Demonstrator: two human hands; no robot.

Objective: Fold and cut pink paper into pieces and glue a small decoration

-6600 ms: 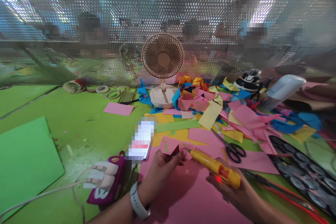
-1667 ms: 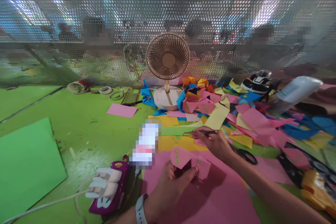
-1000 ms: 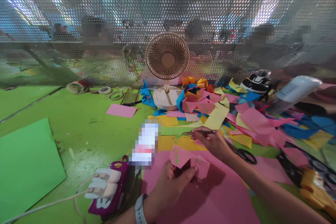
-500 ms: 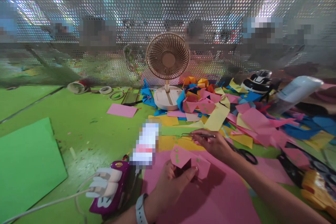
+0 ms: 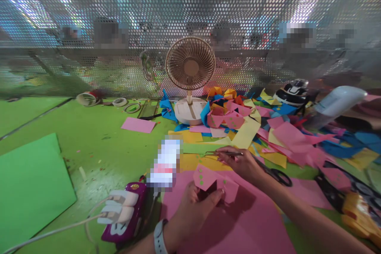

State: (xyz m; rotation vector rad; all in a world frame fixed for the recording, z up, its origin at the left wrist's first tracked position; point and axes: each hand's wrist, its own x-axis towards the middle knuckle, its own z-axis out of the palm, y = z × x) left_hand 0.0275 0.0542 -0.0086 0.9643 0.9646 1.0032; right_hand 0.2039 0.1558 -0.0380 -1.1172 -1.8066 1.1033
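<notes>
My left hand (image 5: 199,202) pinches a folded pink paper piece (image 5: 205,177) with small green dots stuck on its faces. It is held over a large pink sheet (image 5: 238,230). My right hand (image 5: 238,160) is closed round a pair of slim metal tweezers (image 5: 230,153), its tips pointing left. Those tips are close to a green paper strip (image 5: 193,148) and a yellow paper (image 5: 190,162) that carries several small green bits. Whether the tips grip a bit is too small to tell. Black-handled scissors (image 5: 279,176) lie partly behind my right wrist.
A lit phone (image 5: 165,162) lies left of my hands, near a purple power strip (image 5: 127,214) with white plugs and cables. A fan (image 5: 190,69) stands at the back before a perforated metal screen. Coloured paper scraps (image 5: 285,135) pile up at right. A green sheet (image 5: 32,186) lies at left.
Almost nothing differs. The tweezers' tips have shifted very slightly left over the papers; my left hand and the pink paper piece stay in place.
</notes>
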